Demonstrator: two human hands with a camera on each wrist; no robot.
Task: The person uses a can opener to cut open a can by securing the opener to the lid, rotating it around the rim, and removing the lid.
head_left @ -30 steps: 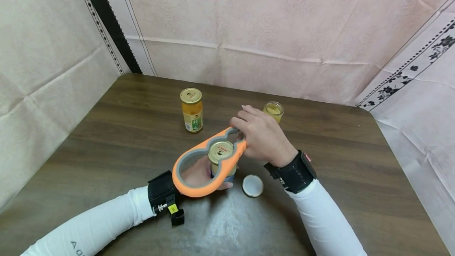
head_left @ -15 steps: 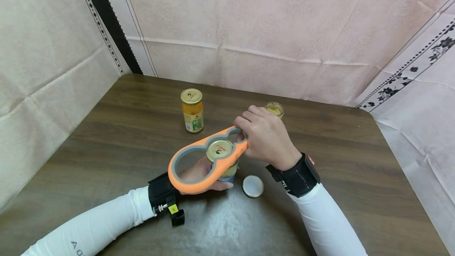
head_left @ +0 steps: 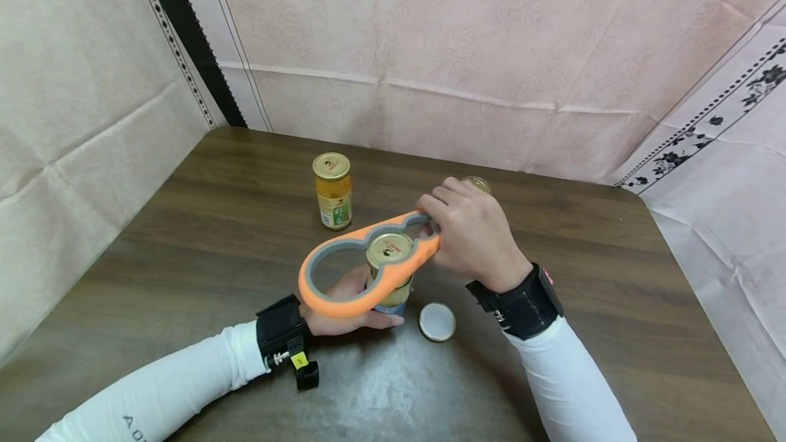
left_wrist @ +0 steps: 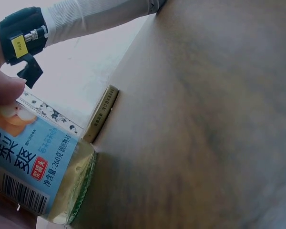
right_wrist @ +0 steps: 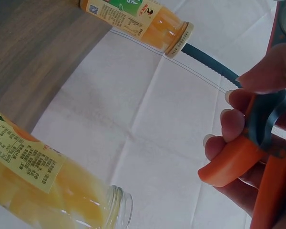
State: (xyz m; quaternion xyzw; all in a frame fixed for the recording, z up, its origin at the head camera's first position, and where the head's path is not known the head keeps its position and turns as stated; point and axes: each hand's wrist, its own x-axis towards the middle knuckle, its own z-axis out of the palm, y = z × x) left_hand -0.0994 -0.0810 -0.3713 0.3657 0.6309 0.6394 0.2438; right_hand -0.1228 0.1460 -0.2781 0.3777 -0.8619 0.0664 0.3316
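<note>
Wood-grain table (head_left: 245, 244), pale patterned cloth (head_left: 460, 53) behind and at both sides. Head view: blue-labelled jar (head_left: 391, 300) near mid-table, clamped between thumb and fingers of left hand (head_left: 344, 325). Gold lid (head_left: 389, 249) on top of it, visible through the opening of orange-and-grey opener (head_left: 389, 280); contact between lid and opener not readable. Right hand (head_left: 473, 234) clamped on narrow end of opener. Versus half a second ago: opener and right hand shifted rightward and slightly farther out, blue-labelled jar a little likewise; open jar (head_left: 478, 184) now mostly covered by right hand. Loose lid (head_left: 437, 322), pale inside up, and amber jar (head_left: 333, 196) unmoved.

Left wrist view: thumb against the blue label; loose lid just beside, on table.

Right wrist view: thumb and fingers curled round opener; open jar at lower left, amber jar at top.
</note>
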